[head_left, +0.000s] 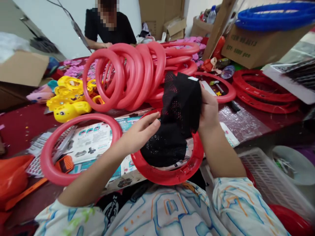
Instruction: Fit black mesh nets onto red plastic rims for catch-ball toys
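Observation:
Both my hands hold a piece of black mesh netting [178, 108] in front of my chest. My left hand [141, 129] pinches its left edge with closed fingers. My right hand [209, 109] grips its upper right side, fingers wrapped behind the fabric. The net hangs down into a red plastic ring [169, 175] that rests at the table's near edge against my body. A pink ring [52, 170] lies flat on the table to my left.
A row of pink rings [128, 75] stands upright mid-table, with yellow toy parts [69, 98] to the left and red rings [265, 95] to the right. A person in black sits across the table. Cardboard boxes [256, 46], blue rings [275, 14] and a white basket [270, 180] are at right.

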The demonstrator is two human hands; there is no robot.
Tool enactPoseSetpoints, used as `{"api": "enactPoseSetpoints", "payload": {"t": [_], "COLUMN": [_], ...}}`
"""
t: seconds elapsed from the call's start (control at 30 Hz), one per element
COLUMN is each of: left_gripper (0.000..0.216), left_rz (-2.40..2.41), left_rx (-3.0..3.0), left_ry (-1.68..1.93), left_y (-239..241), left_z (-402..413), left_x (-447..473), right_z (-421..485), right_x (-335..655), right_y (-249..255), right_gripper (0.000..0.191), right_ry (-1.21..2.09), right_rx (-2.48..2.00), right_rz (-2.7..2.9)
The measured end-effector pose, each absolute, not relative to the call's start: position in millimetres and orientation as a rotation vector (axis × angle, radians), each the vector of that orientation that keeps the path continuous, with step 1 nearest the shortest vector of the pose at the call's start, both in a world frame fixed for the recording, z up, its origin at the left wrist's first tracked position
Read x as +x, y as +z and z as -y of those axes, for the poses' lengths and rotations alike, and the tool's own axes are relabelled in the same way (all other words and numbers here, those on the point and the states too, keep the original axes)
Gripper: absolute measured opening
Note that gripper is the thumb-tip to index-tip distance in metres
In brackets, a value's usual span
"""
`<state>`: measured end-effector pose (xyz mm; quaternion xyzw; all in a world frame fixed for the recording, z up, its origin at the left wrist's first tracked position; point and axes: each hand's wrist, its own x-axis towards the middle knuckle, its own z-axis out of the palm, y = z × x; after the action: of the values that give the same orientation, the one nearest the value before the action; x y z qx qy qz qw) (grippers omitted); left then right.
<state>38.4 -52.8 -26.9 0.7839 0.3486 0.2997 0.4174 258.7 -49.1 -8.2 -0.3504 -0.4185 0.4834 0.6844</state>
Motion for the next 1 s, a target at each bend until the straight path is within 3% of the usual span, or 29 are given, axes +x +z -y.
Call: {"api": "enactPoseSetpoints", "payload": {"t": [0.07,0.2,0.37,0.47,0.5,0.57,0.83,1.0], "left_gripper": [0.057,0.048,0.046,0.022,0.030,0.045,0.053,0.032], "left_rz": [-0.890,-1.079,-0.577,-0.489,-0.484,-0.487,-0.567,-0.679], "left_rx": [1.941,1.961,1.518,1.237,1.181,1.096,1.005,0.983], "left_ry": [0.855,1.394,1.127,1.129,1.113,1.082,0.995,1.072], "left_y": [-22.1,-23.1,-25.1,-25.2,-25.6,-27.3,-38.8,-43.8], "left_z": [67.4,108.1,126.2,116.9,113.8,110.0,106.1,102.1], "left_x": [35.7,17.0,10.1,10.7,10.1,8.3,12.1,12.3], "right_z": [66.4,102.7,143.3,154.1,155.1,154.1,138.7,133.9], "right_x": [244.6,222.7,184.7,171.7,170.8,172.3,173.9,176.6], "right_y": [0.0,1.0,-4.2,-7.8,-9.4,-13.0,-28.5,-28.3], "right_gripper": [0.020,0.020,0.009,0.004,0.006,0.006,0.011,0.027], "right_ry": [1.120,1.023,0.800,0.608,0.611,0.699,0.727,0.694], "right_rx": [-0.859,-0.941,-0.977,-0.960,-0.940,-0.908,-1.150,-1.179], "right_rz": [0.964,0.908,1.470,1.851,1.899,1.892,1.486,1.282]}}
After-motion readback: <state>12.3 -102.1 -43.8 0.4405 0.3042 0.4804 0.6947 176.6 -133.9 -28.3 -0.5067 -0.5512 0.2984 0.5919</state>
